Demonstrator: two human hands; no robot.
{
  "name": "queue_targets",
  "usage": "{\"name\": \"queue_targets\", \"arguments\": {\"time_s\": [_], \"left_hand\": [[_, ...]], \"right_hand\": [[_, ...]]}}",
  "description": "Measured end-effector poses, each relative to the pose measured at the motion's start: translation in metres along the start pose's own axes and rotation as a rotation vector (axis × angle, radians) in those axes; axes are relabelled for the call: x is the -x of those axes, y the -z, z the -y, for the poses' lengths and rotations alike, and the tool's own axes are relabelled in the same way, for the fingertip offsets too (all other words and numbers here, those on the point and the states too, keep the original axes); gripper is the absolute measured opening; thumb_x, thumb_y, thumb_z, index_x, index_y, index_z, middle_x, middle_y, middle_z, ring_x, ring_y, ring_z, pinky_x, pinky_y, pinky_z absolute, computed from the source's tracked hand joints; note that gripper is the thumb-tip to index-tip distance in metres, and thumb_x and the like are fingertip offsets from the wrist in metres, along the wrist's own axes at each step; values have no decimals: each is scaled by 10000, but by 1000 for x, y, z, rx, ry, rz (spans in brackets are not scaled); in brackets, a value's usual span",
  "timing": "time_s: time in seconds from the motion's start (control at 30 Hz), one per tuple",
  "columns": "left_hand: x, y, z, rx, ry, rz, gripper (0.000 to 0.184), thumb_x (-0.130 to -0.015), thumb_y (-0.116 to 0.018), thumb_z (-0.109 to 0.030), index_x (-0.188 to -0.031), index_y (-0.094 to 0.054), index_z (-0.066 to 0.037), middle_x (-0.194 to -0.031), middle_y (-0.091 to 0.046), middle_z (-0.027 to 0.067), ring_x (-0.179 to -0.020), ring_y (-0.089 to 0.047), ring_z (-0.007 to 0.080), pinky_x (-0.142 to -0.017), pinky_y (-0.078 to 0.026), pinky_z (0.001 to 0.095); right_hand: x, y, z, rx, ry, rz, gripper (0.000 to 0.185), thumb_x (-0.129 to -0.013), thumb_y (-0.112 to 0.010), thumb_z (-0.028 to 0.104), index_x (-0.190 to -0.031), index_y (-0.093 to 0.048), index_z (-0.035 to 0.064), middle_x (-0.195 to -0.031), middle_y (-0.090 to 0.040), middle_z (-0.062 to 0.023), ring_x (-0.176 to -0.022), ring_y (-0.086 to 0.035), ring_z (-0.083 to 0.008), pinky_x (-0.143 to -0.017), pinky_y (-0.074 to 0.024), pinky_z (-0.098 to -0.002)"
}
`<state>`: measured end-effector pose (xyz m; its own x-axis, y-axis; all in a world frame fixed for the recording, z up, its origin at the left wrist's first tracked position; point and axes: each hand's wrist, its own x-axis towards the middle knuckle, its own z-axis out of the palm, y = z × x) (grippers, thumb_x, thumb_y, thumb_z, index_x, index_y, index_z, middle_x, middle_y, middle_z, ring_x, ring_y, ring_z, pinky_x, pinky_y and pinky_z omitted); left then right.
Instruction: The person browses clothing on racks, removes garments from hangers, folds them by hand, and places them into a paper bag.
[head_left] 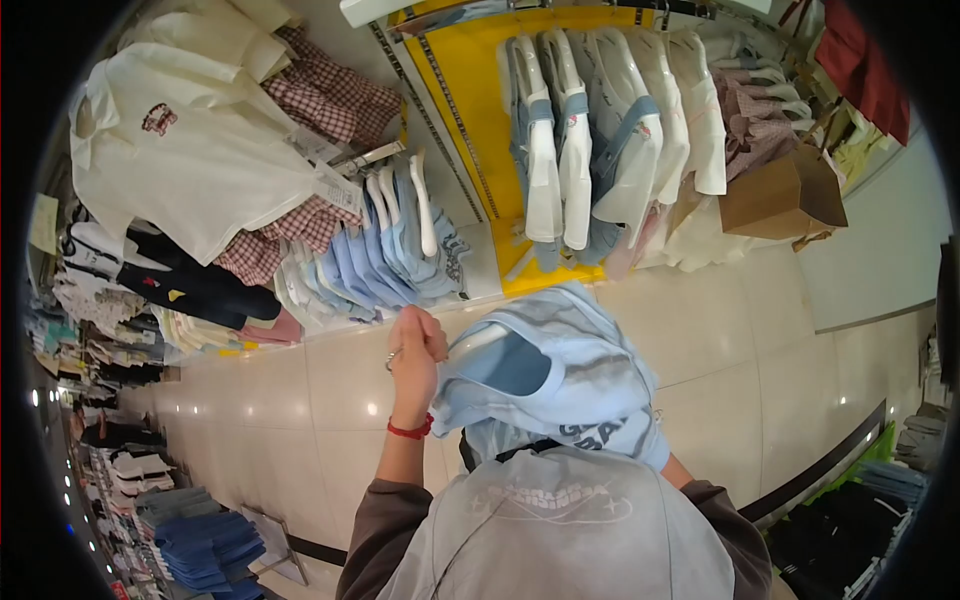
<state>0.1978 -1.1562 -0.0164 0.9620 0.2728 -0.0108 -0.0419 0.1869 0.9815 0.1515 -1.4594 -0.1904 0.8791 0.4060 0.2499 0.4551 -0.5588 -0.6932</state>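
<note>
A light blue shirt (600,350) with dark lettering hangs in front of my chest on a white hanger (480,343), which shows through the neck opening. Beside the collar, my left hand (418,335) is closed at the hook end of that hanger; the hook itself is hidden by the fingers. There is a ring on this hand and a red band round the wrist. My right forearm (676,472) reaches behind the lower part of the shirt, and the cloth covers the right hand and its fingers.
Light blue tops (365,260) hang on a low rack ahead, left of a yellow panel (460,110). White and blue outfits (565,140) hang to the right, near a brown paper bag (785,195). A cream T-shirt (190,140) faces out at left. Folded jeans (205,550) lie lower left.
</note>
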Motion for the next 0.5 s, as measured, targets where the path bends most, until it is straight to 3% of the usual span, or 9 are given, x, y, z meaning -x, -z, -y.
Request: {"name": "queue_targets", "arguments": {"time_s": [0.07, 0.27, 0.33, 0.37, 0.47, 0.5], "left_hand": [[-5, -3, -14, 138, 9, 39, 381, -958, -277, -369, -687, -333, -107, -508, -204, -49, -423, -139, 48, -391, -129, 224], [-19, 4, -34, 138, -57, 322, 391, -951, -293, -381, -692, -345, -94, -507, -229, -46, -425, -161, 51, -396, -138, 227], [-22, -1, -36, 94, -86, 404, 394, -951, -299, -379, -688, -352, -90, -510, -249, -43, -429, -175, 53, -401, -150, 224], [-24, -5, -36, 68, -105, 434, 397, -950, -305, -377, -686, -362, -87, -514, -267, -41, -433, -188, 54, -404, -160, 221], [-30, -13, -31, -127, -152, 483, 410, -947, -322, -372, -680, -401, -71, -533, -325, -31, -452, -241, 55, -419, -198, 214], [-30, -16, -29, -210, -162, 493, 416, -945, -328, -370, -678, -416, -64, -541, -346, -28, -459, -261, 56, -425, -211, 212]], "right_hand": [[3, -10, -11, 32, 14, -31, 225, -765, -611, 193, -942, -578, 59, -861, -593, -112, -820, -568, -267, -752, -447, -341], [36, -19, -66, 142, -35, -45, 214, -765, -610, 177, -934, -577, 50, -860, -594, -117, -817, -573, -269, -751, -450, -340], [59, -10, -79, 84, -256, 120, 211, -765, -610, 172, -931, -577, 47, -860, -595, -119, -816, -574, -270, -751, -452, -339], [67, -6, -84, -5, -486, 265, 223, -769, -606, 161, -942, -563, 28, -864, -590, -130, -808, -572, -278, -738, -456, -340], [47, 37, -46, -254, -636, 87, 175, -752, -602, 80, -906, -575, 2, -863, -595, -133, -797, -583, -280, -738, -460, -341], [33, 49, -31, -200, -586, -18, 202, -759, -607, 96, -934, -561, 6, -896, -586, -137, -832, -573, -283, -746, -457, -337]]}}
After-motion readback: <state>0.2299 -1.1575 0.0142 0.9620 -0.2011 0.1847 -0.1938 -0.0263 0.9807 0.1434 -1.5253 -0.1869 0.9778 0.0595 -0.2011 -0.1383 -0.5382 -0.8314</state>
